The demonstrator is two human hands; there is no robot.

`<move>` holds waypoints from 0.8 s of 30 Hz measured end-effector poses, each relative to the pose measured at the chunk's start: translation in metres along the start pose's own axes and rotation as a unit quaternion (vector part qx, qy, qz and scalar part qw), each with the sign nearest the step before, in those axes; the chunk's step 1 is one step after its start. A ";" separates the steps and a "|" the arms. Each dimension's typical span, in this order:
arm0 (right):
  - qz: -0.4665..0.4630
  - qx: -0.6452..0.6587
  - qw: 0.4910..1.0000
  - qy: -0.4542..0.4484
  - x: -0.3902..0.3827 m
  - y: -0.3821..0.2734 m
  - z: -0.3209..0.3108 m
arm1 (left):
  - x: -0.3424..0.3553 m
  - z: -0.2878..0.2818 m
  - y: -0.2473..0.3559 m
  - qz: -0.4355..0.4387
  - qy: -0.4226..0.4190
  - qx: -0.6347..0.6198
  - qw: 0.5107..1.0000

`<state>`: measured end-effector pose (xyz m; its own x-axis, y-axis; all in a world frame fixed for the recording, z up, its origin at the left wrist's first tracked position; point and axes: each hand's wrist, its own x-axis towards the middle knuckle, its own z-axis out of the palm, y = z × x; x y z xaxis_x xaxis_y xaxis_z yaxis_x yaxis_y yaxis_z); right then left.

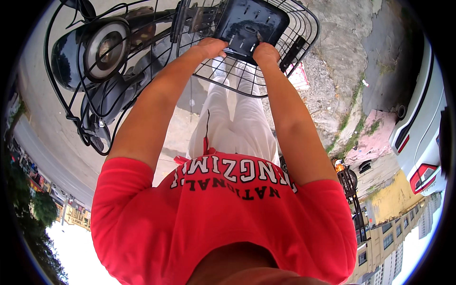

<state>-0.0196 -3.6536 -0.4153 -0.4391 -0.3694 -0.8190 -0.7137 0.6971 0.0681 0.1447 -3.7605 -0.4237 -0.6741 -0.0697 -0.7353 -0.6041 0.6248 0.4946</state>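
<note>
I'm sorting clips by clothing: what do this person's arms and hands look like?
Both arms have short, plain red T-shirt sleeves; the forearms are bare. The left hand and right hand are ungloved, and no watch or bracelet shows.

The one view looks out from the person's head, through the left of two fisheye cameras worn side by side; it faces steeply downward, upright and unmirrored; nearest the lens is the red shirt (223,218), large across the lower middle; farther off and much smaller, the left hand (211,47) and right hand (267,53) sit high in the frame, beside a black panel (251,21) at the top edge; the lens spreads so wide that a street (52,156) shows at left, a pale car (425,135) at right and tilted buildings (389,237) at lower right; straight edges bow toward the round, black-cornered rim.
</note>
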 end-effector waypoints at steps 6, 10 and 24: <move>0.015 -0.011 1.000 0.009 0.002 -0.003 0.004 | 0.004 -0.002 0.001 -0.006 -0.011 -0.012 1.000; 0.012 0.000 1.000 0.004 -0.001 0.000 -0.001 | 0.006 0.004 -0.004 -0.003 0.003 -0.022 1.000; 0.015 0.007 0.998 -0.056 0.014 0.009 -0.015 | 0.019 0.017 -0.008 -0.001 0.029 -0.043 0.999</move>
<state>-0.0403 -3.6615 -0.4175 -0.3949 -0.2779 -0.8757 -0.6935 0.7153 0.0858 0.1443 -3.7534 -0.4497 -0.6946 -0.1178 -0.7096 -0.6382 0.5560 0.5324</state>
